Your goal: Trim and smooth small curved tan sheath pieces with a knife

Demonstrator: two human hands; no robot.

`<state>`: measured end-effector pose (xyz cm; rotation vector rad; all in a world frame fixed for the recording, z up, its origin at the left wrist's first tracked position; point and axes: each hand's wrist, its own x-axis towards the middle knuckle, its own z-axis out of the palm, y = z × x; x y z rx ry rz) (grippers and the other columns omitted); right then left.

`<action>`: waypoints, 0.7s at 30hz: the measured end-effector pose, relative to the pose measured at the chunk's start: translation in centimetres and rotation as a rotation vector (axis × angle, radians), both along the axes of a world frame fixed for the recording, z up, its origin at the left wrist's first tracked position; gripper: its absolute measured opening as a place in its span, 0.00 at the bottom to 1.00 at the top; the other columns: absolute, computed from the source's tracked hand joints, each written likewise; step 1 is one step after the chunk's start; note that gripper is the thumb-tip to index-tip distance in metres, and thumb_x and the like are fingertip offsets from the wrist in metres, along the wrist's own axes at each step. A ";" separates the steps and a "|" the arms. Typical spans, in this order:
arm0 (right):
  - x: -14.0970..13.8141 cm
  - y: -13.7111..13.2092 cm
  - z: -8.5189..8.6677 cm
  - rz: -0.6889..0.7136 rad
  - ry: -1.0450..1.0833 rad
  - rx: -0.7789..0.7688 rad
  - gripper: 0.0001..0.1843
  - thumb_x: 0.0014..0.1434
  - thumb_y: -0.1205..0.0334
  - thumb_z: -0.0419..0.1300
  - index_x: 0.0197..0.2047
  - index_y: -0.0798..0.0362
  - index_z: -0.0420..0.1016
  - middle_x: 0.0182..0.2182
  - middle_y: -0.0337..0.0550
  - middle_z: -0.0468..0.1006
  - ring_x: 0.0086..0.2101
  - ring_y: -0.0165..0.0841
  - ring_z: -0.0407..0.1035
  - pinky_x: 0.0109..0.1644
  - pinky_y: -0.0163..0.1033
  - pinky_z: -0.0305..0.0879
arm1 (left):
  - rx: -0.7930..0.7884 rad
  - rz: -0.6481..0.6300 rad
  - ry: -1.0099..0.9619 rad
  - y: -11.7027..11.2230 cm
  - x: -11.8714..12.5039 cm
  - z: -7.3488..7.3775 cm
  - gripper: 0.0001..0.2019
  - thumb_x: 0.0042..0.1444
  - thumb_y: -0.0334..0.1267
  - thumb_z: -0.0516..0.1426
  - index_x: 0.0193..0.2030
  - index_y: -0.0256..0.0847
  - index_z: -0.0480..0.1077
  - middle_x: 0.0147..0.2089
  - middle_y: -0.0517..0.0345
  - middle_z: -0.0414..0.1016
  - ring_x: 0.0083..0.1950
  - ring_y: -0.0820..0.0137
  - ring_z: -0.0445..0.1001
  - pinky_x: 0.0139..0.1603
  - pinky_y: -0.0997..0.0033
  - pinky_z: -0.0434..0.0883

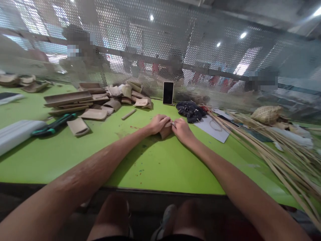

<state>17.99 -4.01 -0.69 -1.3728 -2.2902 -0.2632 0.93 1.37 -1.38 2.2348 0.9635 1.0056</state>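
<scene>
My left hand (pixel 158 124) is closed over a curved piece of bamboo (pixel 166 132) and presses it to the green table. My right hand (pixel 182 130) is closed at the right side of the same piece, its fingers pinched around a thin, pale tool (pixel 173 124). Most of that tool is hidden by the fingers, so its kind cannot be made out. Ahead and to the left lies a short wooden stick (pixel 129 114) with a dark tip.
Split bamboo pieces (pixel 67 98) are heaped at the back left, near a black-and-green tool (pixel 54 126). A phone (pixel 168 93) stands upright ahead, beside a dark cloth (pixel 190 111). Paper (pixel 213 129) and long bamboo strips (pixel 265 154) lie right. A perforated screen (pixel 140 43) rises behind.
</scene>
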 end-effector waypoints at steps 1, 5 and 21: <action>-0.4 -0.4 0.0 0.040 0.003 0.006 0.14 0.66 0.68 0.52 0.39 0.57 0.79 0.36 0.53 0.79 0.39 0.42 0.66 0.48 0.48 0.66 | 0.006 0.000 0.006 0.0 0.0 0.0 0.23 0.65 0.47 0.45 0.39 0.36 0.78 0.42 0.51 0.81 0.44 0.64 0.75 0.51 0.66 0.70; -1.0 -1.3 -0.2 0.206 0.054 0.016 0.13 0.67 0.66 0.52 0.45 0.56 0.79 0.42 0.52 0.80 0.43 0.41 0.68 0.51 0.48 0.66 | 0.028 0.012 0.034 0.1 -0.1 -0.1 0.23 0.65 0.48 0.46 0.38 0.37 0.78 0.40 0.51 0.81 0.44 0.63 0.74 0.51 0.64 0.69; -0.2 -0.4 0.3 0.050 0.020 -0.052 0.12 0.66 0.69 0.53 0.37 0.58 0.78 0.35 0.53 0.78 0.39 0.42 0.68 0.47 0.49 0.67 | -0.034 0.119 -0.064 0.5 0.2 -1.0 0.20 0.65 0.49 0.48 0.52 0.38 0.71 0.51 0.49 0.78 0.54 0.62 0.72 0.57 0.62 0.68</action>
